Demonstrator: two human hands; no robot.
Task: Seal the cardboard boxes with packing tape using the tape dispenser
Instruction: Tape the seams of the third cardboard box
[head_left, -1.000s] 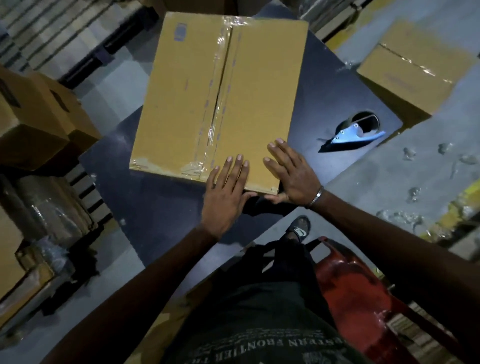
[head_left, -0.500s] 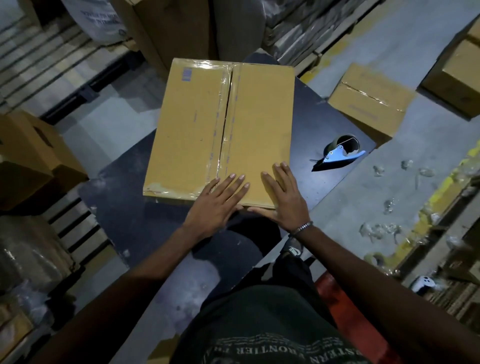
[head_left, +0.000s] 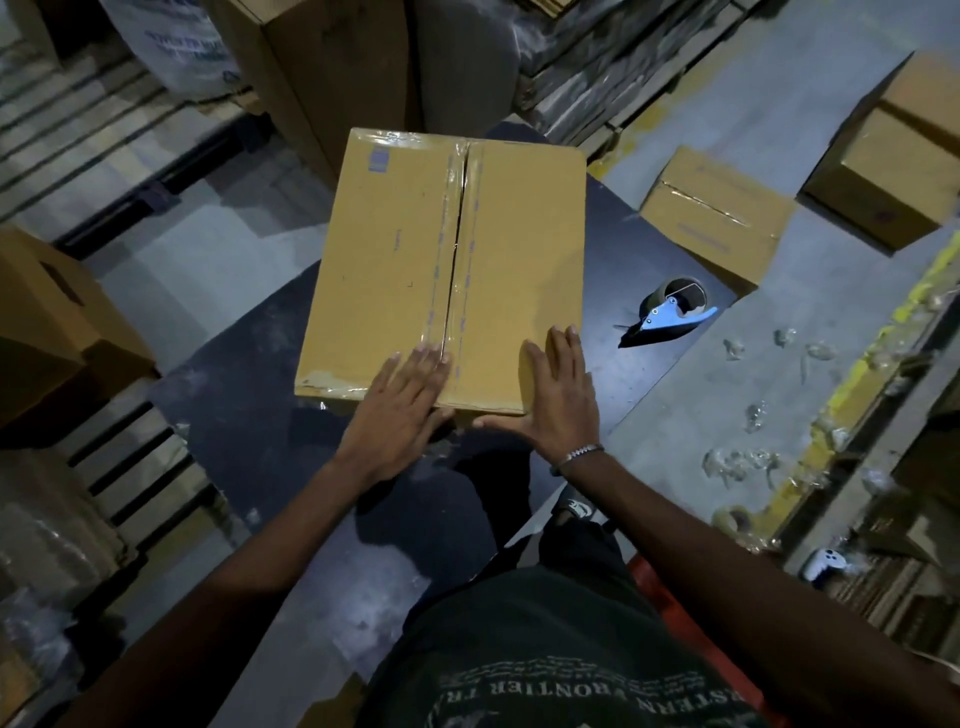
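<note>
While both hands lie flat on the cardboard box (head_left: 441, 270) | left hand (head_left: 402, 402), right hand (head_left: 558, 389): grip wide, holding nothing | tape dispenser (head_left: 670, 314) right of them on desk (head_left: 249, 405)

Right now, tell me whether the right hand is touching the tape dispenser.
Apart. The head view shows the right hand flat on the box, while the tape dispenser lies on the dark table with bare tabletop between them.

A warehouse: cartons (head_left: 717, 218) on concrete floor (head_left: 810, 67), yellow floor line (head_left: 852, 395), pallets (head_left: 140, 467), stacked cardboard (head_left: 587, 62).
</note>
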